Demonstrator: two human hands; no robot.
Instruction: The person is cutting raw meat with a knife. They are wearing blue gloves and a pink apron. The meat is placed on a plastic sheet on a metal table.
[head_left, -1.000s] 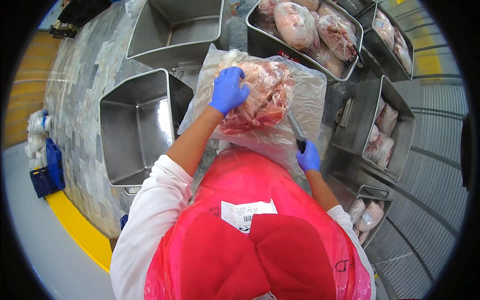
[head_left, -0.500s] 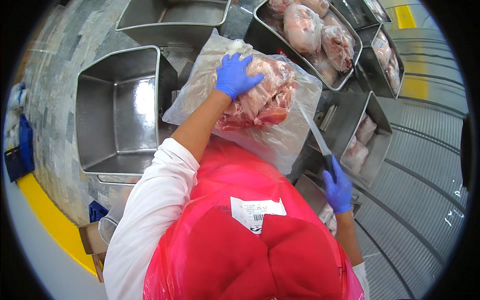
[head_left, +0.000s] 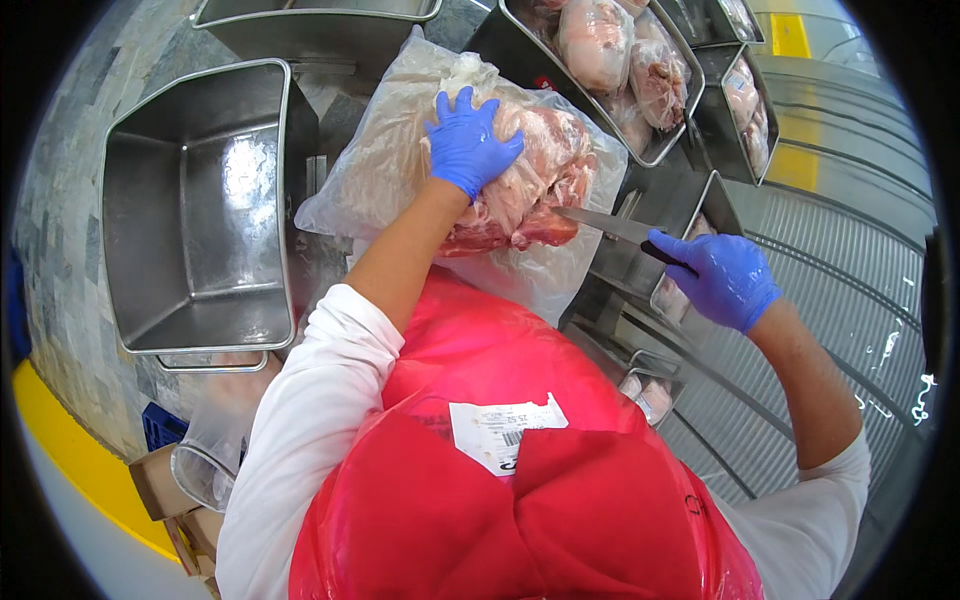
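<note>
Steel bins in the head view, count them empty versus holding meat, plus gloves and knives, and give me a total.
Empty steel bins: 2, the second at the top edge
Bins holding meat: 2 clear, others cut off
Blue gloves, left hand and right hand: 2
Knife: 1
Total: 7

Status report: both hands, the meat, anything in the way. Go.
Left hand flat on meat atop plastic sheet. Right hand grips knife, blade tip at meat's edge. Nothing between blade and meat.

Single head-worn fisheye, looking steeply down, close over the work surface
</note>
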